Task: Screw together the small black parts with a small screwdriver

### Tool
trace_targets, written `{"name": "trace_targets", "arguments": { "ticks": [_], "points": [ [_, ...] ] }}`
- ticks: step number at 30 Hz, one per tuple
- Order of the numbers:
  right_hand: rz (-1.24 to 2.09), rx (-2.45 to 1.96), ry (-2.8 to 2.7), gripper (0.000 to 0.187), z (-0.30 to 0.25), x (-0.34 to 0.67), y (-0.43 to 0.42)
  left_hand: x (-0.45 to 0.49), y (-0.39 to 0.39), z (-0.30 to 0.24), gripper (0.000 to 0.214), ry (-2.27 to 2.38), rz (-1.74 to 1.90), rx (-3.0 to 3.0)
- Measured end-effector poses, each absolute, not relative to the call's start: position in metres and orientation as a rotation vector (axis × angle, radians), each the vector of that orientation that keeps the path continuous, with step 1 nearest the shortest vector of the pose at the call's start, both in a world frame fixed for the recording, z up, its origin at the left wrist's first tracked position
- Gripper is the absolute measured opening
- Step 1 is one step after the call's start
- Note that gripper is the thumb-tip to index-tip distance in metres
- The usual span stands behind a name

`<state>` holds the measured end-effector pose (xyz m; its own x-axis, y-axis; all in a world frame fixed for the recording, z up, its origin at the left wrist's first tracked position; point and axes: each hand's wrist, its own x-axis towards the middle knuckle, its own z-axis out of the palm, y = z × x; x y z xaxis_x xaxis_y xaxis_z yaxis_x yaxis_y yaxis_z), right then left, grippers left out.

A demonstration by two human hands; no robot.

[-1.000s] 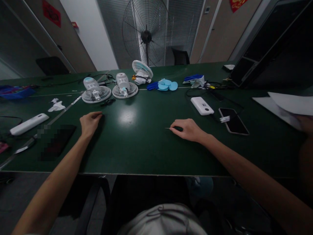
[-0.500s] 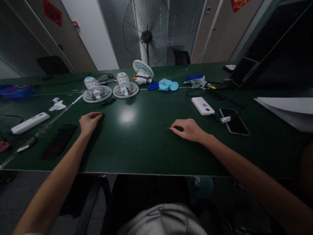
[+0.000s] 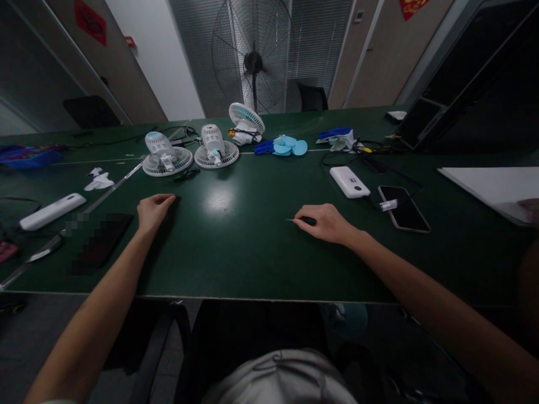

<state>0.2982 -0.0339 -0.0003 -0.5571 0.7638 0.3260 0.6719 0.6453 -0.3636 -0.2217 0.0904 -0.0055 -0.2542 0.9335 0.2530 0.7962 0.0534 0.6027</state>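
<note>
My right hand [image 3: 324,221] rests on the green table [image 3: 244,252], its fingers closed round a small screwdriver [image 3: 310,221] with a black handle. The thin metal shaft points left, low over the tabletop. Over on the left side, my left hand [image 3: 155,212] is pinched shut near the table surface. Something small and dark shows at its fingertips, too small to name. A dark phone-like slab [image 3: 105,241], partly blurred out, lies beside my left wrist. Beyond that hand, two small white fans [image 3: 168,160] [image 3: 217,154] lie face down.
A third small fan [image 3: 246,123] stands farther back, near blue gloves [image 3: 264,147] and light-blue discs [image 3: 289,146]. To the right lie a white power bank [image 3: 349,182], a phone [image 3: 406,210] and cables. White paper sheets [image 3: 488,188] lie far right, with another person's hand [image 3: 531,209] at their edge.
The paper sheets at the far right, lifted and curled before, now lie flatter, and another person's hand has come into view on them. Both my hands have stayed in place.
</note>
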Motion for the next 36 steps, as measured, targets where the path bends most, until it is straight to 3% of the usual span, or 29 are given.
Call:
{"name": "trace_targets", "arguments": {
  "ticks": [7, 18, 36],
  "points": [
    [0.279, -1.116, -2.414, 0.020, 0.000, 0.299, -0.034, -0.188, 0.081, 0.001, 0.039, 1.869, 0.847, 2.048],
    [0.259, -1.093, -2.441, 0.017, 0.004, 0.292, -0.041, 0.020, 0.003, -0.006, 0.025, 0.761, 0.614, 2.382],
    [0.270, -1.070, -2.498, 0.016, 0.009, 0.296, -0.042, 0.030, -0.001, -0.007, 0.016, 0.726, 0.612, 2.359]
  ]
}}
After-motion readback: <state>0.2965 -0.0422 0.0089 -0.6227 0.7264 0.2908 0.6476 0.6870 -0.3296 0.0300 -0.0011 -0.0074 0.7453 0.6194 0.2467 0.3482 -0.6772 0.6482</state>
